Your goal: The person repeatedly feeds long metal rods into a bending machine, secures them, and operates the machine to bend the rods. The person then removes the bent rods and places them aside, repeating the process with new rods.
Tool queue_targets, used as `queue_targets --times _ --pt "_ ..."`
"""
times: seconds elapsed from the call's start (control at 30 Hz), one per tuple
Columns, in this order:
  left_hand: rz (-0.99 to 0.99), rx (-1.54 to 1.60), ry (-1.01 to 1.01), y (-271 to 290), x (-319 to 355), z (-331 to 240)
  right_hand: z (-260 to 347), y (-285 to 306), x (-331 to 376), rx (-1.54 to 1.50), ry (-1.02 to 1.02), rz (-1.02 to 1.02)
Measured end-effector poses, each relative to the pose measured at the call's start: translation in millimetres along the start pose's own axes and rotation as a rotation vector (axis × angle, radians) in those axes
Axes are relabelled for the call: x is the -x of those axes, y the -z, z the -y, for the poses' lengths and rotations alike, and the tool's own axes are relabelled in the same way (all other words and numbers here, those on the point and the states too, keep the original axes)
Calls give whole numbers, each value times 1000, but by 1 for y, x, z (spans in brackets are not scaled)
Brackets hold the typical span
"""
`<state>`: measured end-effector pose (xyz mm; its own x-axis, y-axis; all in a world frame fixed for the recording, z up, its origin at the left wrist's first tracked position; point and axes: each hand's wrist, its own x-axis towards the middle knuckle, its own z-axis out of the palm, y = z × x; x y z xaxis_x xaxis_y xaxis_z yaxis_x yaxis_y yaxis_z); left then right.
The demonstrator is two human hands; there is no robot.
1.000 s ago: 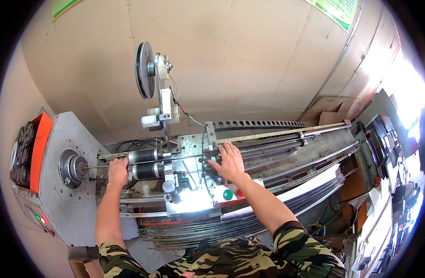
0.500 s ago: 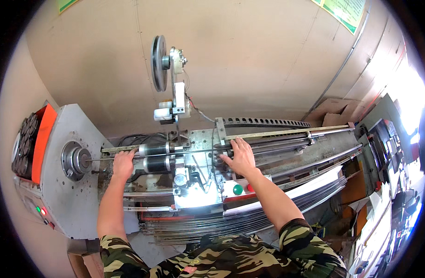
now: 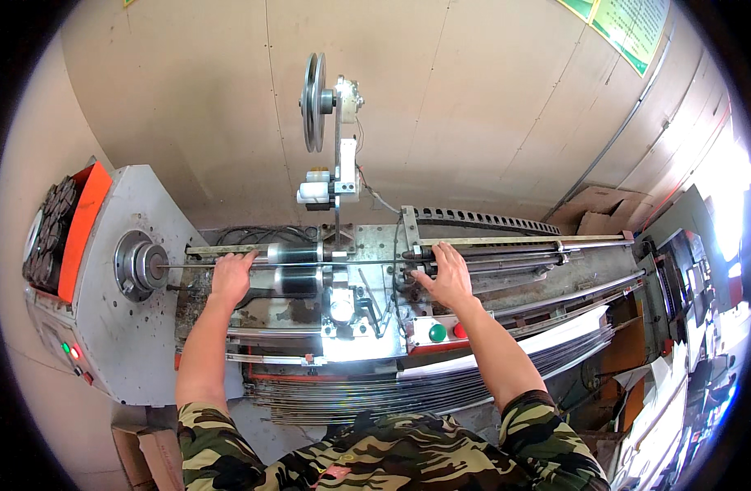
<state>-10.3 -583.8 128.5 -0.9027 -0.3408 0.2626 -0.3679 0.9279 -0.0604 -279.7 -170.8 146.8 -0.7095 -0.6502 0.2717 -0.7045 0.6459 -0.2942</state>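
A thin metal rod [image 3: 187,266] runs level from the round chuck [image 3: 141,266] on the left to the carriage [image 3: 371,245] in the middle. My left hand [image 3: 231,278] is closed on the rod, between chuck and carriage. Two black rollers [image 3: 297,281] lie just right of it, one on each side of the rod. My right hand [image 3: 446,278] is at the rod's right end, beside the upright block [image 3: 409,229]. Its thumb and fingers are spread apart; whether they touch the rod is unclear. A grooved pulley wheel [image 3: 312,102] stands above the carriage.
Green [image 3: 437,332] and red [image 3: 461,330] buttons sit below my right wrist. Long rods [image 3: 335,398] lie bundled in front of the machine. A grey headstock housing [image 3: 122,344] stands left, carrying an orange bin [image 3: 85,233]. Rails [image 3: 588,240] extend rightward.
The carriage, with its rollers and pulley, has moved a little right, away from the chuck. My right hand has shifted right with it, my left hand slightly. The view has also shifted.
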Motion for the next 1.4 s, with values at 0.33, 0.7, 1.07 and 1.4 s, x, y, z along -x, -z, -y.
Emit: queue_targets --times 0.33,0.7,1.07,1.4 --pt "12 21 -34 0 0 6 -1 2 0 -12 8 -5" --pt "70 34 -46 2 -3 5 -2 1 -3 -4 -5 -13" --pt "80 -25 -33 -9 -7 -3 2 0 -1 17 0 3" --pt "89 -51 -38 -16 -17 -16 -3 0 -2 -13 -17 -19"
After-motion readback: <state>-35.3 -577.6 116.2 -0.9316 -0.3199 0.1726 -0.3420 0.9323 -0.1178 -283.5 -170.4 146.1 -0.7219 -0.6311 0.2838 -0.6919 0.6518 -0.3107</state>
